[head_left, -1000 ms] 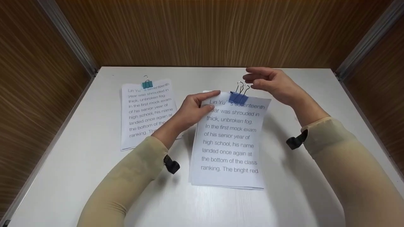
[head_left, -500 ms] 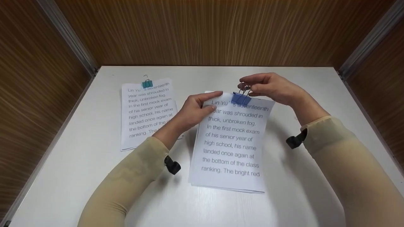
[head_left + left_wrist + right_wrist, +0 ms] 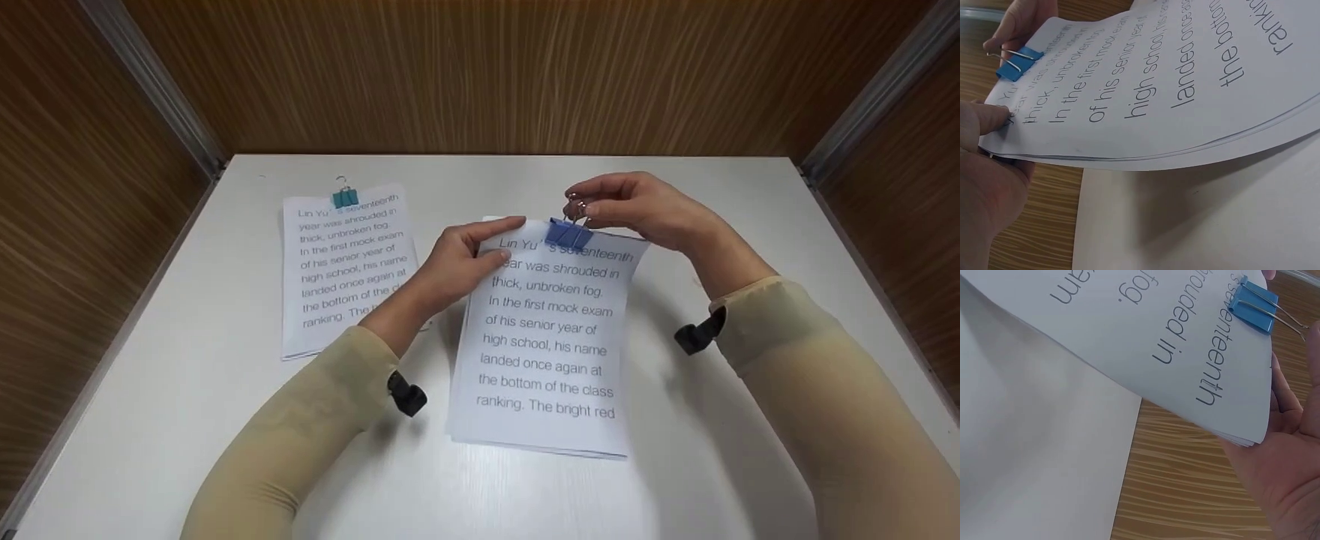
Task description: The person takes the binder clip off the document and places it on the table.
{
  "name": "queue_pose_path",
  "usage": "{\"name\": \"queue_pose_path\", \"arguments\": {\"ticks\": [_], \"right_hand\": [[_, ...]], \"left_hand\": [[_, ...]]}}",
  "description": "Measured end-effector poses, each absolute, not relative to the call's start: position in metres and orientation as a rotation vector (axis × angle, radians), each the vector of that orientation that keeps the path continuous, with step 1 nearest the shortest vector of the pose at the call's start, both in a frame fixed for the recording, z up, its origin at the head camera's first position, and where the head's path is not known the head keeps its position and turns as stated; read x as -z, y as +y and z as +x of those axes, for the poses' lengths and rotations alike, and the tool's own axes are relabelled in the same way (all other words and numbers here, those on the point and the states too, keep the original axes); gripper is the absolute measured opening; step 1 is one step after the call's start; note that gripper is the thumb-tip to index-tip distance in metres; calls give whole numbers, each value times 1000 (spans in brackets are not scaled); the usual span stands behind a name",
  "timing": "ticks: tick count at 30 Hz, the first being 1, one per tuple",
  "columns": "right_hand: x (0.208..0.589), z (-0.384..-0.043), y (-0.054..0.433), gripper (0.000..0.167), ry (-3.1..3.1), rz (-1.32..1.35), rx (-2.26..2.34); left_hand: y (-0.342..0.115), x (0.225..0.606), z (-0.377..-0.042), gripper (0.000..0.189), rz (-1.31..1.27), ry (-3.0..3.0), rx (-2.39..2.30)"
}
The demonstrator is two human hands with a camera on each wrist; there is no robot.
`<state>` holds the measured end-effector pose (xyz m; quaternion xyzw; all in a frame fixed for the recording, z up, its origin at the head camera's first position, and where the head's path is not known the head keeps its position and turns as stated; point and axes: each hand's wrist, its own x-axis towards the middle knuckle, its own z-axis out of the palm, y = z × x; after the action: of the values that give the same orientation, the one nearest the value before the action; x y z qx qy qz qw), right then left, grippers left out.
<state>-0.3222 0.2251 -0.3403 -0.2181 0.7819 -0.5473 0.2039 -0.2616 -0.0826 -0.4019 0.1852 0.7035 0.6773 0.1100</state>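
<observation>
A stack of printed paper sheets is held tilted up off the white table, its lower part curving. My left hand pinches its upper left edge, thumb on the printed face and fingers behind, as the left wrist view shows. On the top edge sits a blue binder clip, its two silver wire handles pointing up and away from the sheets. My right hand has its thumb and fingers around the handle ends. In the right wrist view the thumb is at the tips of the blue clip, with other fingers behind the paper.
Another printed stack lies at the left of the white table, fastened at the top by a teal binder clip. My left forearm overlaps its lower right corner. Wood-grain panels enclose the table at the back and sides.
My right hand has come down and left from beside the clip, and its fingers now close around the wire handles. The left hand keeps its hold on the stack.
</observation>
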Motion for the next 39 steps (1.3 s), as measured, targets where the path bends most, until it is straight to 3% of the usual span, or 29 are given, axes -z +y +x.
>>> {"name": "queue_pose_path", "arguments": {"ticks": [23,39], "right_hand": [[337,-326,237,35,2265,-615,1746],[342,-318,303,34,2201,-508,1958]], "left_hand": [[-83,410,-264,50,509,2011,-2069],[-84,417,-265,51,468,2024,-2081]]}}
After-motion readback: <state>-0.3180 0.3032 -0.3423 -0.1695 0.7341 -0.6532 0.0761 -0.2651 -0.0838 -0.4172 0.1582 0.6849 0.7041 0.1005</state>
